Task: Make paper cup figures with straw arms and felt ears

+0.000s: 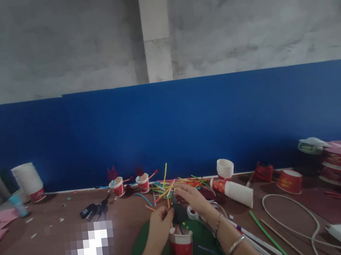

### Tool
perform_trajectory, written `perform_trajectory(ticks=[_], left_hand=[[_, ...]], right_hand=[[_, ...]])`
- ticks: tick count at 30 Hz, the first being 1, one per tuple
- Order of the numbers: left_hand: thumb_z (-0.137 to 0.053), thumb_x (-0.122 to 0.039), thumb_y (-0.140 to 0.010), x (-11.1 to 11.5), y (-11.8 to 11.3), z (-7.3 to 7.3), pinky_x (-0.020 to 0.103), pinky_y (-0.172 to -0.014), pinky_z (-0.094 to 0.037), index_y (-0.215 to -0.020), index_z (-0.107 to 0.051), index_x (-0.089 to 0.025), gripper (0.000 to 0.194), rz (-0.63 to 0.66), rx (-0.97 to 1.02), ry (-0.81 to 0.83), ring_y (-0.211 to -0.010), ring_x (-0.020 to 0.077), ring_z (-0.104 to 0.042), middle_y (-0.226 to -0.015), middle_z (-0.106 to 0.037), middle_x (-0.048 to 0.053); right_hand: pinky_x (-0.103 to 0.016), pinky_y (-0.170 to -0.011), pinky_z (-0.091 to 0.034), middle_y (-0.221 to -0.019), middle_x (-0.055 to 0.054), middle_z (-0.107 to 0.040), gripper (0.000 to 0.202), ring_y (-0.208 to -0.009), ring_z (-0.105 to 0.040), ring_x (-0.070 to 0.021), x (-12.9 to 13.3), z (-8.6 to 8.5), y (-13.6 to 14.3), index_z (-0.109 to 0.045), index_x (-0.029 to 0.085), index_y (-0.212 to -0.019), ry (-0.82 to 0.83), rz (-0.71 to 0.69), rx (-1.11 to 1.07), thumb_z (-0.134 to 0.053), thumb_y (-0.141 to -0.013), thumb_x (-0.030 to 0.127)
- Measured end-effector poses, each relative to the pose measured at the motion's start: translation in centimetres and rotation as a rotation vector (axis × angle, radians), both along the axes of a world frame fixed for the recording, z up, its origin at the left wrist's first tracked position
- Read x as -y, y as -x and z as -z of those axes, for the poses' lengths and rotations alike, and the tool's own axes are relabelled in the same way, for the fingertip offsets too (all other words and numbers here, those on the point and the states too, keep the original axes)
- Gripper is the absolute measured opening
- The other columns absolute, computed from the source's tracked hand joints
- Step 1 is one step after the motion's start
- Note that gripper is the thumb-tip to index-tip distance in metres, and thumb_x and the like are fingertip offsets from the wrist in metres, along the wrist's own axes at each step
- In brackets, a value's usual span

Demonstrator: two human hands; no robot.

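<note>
Between the left hand [160, 224], pinching a dark round piece [180, 213] best kept steady by its edge, and the right hand [194, 198], whose grip I cannot tell, a red paper cup [182, 251] stands just below that piece.

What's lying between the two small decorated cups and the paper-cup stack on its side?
In the head view, a loose pile of colored sticks lies there, with the right hand in front of part of it.
</note>
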State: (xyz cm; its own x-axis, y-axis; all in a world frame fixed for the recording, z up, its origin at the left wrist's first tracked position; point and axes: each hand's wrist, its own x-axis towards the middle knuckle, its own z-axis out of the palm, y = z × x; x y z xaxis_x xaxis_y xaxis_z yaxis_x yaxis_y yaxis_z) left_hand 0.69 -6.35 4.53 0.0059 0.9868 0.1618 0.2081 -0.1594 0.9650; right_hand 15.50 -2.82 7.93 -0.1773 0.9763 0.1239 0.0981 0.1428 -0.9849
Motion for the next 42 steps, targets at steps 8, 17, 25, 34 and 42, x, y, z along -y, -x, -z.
perform_trajectory(ticks=[8, 17, 25, 34, 42], left_hand=[[-0.054, -0.047, -0.065, -2.6, 3.3, 2.6, 0.026, -0.054, -0.037, -0.046, -0.049, -0.020, 0.033, -0.029, -0.183, 0.147, -0.051, 0.0159, -0.050, -0.045, -0.047, -0.004], [-0.054, -0.026, -0.072, -2.5, 6.4, 3.6, 0.030, -0.075, -0.044, -0.082, -0.064, -0.015, 0.017, -0.114, -0.456, 0.198, -0.084, 0.0234, -0.065, -0.085, -0.071, 0.009], [-0.049, -0.025, -0.079, -1.6, 5.4, 2.7, 0.030, -0.091, -0.041, -0.111, -0.052, -0.015, 0.034, -0.124, -0.487, 0.125, -0.109, 0.0212, -0.058, -0.115, -0.064, 0.012], [-0.049, -0.030, -0.076, -1.3, 4.9, 2.8, 0.037, -0.094, -0.041, -0.106, -0.057, -0.014, 0.035, -0.143, -0.491, 0.029, -0.108, 0.0257, -0.058, -0.113, -0.063, 0.014], [-0.045, -0.033, -0.077, -0.6, 4.1, 0.3, 0.038, -0.095, -0.040, -0.108, -0.057, -0.016, 0.038, -0.160, -0.450, -0.075, -0.107, 0.0250, -0.056, -0.112, -0.063, 0.011]], right_hand=[[-0.021, -0.046, -0.036, -0.047, 0.001, -0.058, 0.021, -0.044, -0.050, -0.0115, -0.2, 3.4, -3.0, -0.056, 0.017, -0.058, 0.009, 0.216, 0.236, -0.045, -0.073, 0.026], [-0.024, -0.067, -0.036, -0.081, -0.006, -0.070, 0.022, -0.078, -0.061, -0.0179, 2.4, 4.9, -3.9, -0.067, 0.017, -0.076, -0.142, 0.264, 0.742, -0.046, -0.074, 0.011], [-0.026, -0.075, -0.035, -0.094, -0.006, -0.071, 0.035, -0.089, -0.062, -0.0188, 2.9, 4.5, -4.1, -0.063, 0.020, -0.106, -0.205, 0.190, 0.962, -0.043, -0.079, 0.009], [-0.032, -0.079, -0.032, -0.092, -0.007, -0.068, 0.020, -0.095, -0.056, -0.0229, 4.0, 3.8, -5.9, -0.068, 0.019, -0.077, -0.249, 0.224, 1.091, -0.048, -0.079, 0.017], [-0.031, -0.080, -0.031, -0.088, -0.007, -0.070, 0.025, -0.093, -0.058, -0.0222, 4.6, 4.6, -5.6, -0.071, 0.020, -0.076, -0.324, 0.075, 1.154, -0.049, -0.072, 0.009]])
